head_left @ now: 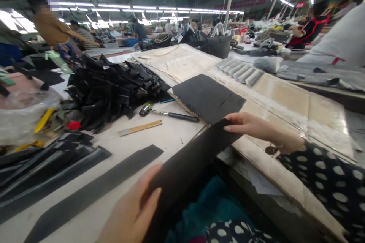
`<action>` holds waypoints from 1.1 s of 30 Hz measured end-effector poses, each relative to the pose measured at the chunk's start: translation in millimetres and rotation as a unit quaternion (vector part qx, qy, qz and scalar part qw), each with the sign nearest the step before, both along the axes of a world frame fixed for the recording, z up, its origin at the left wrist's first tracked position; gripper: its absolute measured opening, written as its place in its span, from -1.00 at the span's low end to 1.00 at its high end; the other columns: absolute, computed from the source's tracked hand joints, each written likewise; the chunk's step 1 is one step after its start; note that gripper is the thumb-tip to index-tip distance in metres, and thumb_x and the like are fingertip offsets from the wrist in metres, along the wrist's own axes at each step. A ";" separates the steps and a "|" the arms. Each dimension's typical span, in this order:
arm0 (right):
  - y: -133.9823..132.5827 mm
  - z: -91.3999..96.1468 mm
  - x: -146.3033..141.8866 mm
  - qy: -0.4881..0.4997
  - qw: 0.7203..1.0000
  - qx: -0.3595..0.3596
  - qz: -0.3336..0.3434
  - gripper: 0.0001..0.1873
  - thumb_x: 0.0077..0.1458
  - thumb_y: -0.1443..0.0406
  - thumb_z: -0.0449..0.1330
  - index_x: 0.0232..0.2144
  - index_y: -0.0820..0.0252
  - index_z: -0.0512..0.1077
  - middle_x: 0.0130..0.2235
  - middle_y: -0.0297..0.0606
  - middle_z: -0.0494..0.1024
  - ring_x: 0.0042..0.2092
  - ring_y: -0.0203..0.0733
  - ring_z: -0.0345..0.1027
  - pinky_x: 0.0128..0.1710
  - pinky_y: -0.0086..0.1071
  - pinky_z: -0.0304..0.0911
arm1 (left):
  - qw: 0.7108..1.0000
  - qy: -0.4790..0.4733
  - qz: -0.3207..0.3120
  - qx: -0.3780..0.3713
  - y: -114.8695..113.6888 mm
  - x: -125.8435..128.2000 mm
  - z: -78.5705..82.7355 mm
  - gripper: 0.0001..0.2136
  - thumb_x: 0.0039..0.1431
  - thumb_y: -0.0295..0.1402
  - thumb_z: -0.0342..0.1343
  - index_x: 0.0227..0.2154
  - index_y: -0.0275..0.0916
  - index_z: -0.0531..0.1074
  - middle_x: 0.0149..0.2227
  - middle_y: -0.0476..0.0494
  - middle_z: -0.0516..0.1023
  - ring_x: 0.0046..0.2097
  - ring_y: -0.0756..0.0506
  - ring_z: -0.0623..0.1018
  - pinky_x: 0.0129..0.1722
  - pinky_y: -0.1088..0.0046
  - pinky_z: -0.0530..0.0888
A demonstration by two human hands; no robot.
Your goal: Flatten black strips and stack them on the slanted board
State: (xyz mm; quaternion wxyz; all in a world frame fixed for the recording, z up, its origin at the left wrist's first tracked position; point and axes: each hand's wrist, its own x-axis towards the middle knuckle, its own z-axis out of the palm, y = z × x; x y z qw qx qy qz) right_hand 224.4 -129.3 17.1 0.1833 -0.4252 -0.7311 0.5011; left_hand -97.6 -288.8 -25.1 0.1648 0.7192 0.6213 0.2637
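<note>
A long dark strip of stiff fabric (188, 163) is held up between both hands over the gap between two tables. My left hand (134, 209) grips its near end at the bottom of the view, thumb pressed on the strip. My right hand (256, 127) holds the far end, fingers curled over its edge beside a fanned stack of black pieces (208, 97) on the beige board. The right arm wears a black sleeve with white dots.
A heap of black straps (108, 83) lies at the back left. A hammer (168, 113) and a wooden stick (140, 127) rest on the white table, with long dark strips (94, 190) in front. Grey folded pieces (239, 70) lie on the beige board. People work in the background.
</note>
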 end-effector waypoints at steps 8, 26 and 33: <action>58.0 -53.1 141.9 0.004 0.977 0.023 -0.212 -0.49 -0.17 0.08 0.24 -0.17 0.24 0.36 -0.16 -0.19 0.49 -0.14 -0.12 0.35 -0.07 -0.25 0.21 | 0.972 -0.120 -0.171 -0.107 92.6 153.8 -13.8 -0.80 0.10 -0.41 -0.07 -0.28 -0.14 0.44 -0.25 -0.06 0.52 -0.20 -0.06 0.48 -0.18 0.45 0.39; 175.6 -82.1 163.2 -0.094 0.965 0.126 -0.211 -0.59 -0.13 0.19 0.19 -0.19 0.23 0.35 -0.14 -0.14 0.46 -0.08 -0.11 0.31 -0.09 -0.27 0.22 | 0.988 -0.011 -0.091 -0.122 168.8 207.3 -15.0 -0.80 0.09 -0.36 -0.09 -0.26 -0.14 0.39 -0.30 -0.08 0.53 -0.29 -0.09 0.50 -0.33 0.43 0.34; 177.0 -86.0 162.1 -0.067 0.971 0.095 -0.209 -0.56 -0.19 0.13 0.24 -0.22 0.17 0.36 -0.19 -0.20 0.49 -0.14 -0.12 0.34 -0.09 -0.22 0.23 | 0.989 -0.009 -0.092 -0.118 170.1 206.4 -17.7 -0.80 0.09 -0.38 -0.09 -0.27 -0.15 0.38 -0.30 -0.07 0.53 -0.29 -0.07 0.49 -0.31 0.43 0.34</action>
